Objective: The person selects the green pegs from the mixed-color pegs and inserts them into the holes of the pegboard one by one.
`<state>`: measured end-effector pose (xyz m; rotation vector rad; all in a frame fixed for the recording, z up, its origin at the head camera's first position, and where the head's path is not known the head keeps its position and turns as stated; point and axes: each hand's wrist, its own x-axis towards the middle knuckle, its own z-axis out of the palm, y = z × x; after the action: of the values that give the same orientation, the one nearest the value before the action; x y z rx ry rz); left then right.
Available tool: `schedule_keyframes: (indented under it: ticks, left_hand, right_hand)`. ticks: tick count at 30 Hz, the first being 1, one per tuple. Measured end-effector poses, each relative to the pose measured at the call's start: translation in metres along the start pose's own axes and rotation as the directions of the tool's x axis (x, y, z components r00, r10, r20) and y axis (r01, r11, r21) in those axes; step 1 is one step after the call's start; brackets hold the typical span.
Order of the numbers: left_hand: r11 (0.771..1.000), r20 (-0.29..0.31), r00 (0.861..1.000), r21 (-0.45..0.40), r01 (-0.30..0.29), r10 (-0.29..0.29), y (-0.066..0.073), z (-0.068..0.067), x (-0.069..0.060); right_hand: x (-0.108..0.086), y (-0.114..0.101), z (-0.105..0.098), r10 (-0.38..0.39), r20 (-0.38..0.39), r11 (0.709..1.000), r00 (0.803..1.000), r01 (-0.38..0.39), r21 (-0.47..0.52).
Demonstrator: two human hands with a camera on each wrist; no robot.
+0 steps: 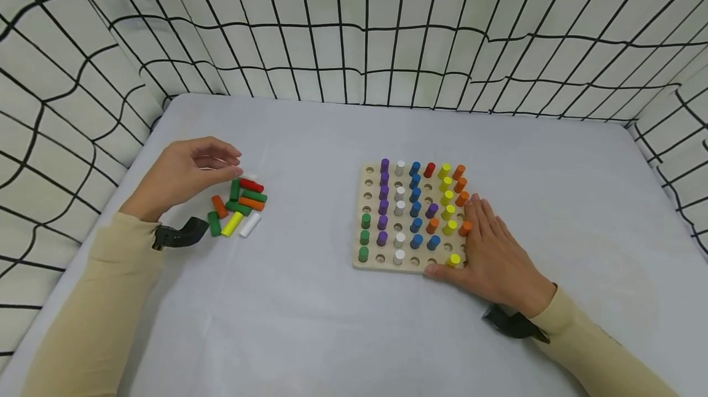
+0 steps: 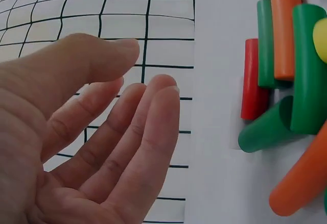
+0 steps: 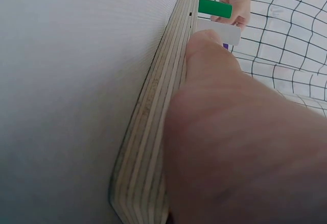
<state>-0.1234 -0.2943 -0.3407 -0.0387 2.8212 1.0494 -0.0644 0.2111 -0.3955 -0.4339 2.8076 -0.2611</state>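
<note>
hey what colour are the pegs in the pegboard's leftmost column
Green pegs, best seen in the head view.

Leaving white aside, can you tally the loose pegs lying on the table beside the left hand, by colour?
Green pegs: 4
Orange pegs: 2
Red peg: 1
Yellow peg: 1
Total: 8
</note>
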Motion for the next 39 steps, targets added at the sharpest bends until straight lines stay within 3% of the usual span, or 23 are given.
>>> schedule_keyframes:
  ticks: [8, 21, 39]
  left_hand:
    - [1.000, -0.004, 1.000, 0.022, 0.001, -0.001, -0.009, -0.002, -0.003]
    - [0.994, 0.087, 0.994, 0.088, 0.059, -0.067, -0.021, -0.001, 0.003]
    - [0.990, 0.114, 0.991, 0.131, 0.053, -0.068, -0.028, 0.008, 0.009]
  right_hand:
    - [0.000, 0.000, 0.000, -0.009, 0.000, 1.000, 1.000, 0.009, -0.006]
    - [0.000, 0.002, 0.001, -0.011, -0.005, 1.000, 1.000, 0.011, -0.010]
    - [-0.001, 0.002, 0.001, -0.022, -0.026, 1.000, 0.999, 0.022, -0.007]
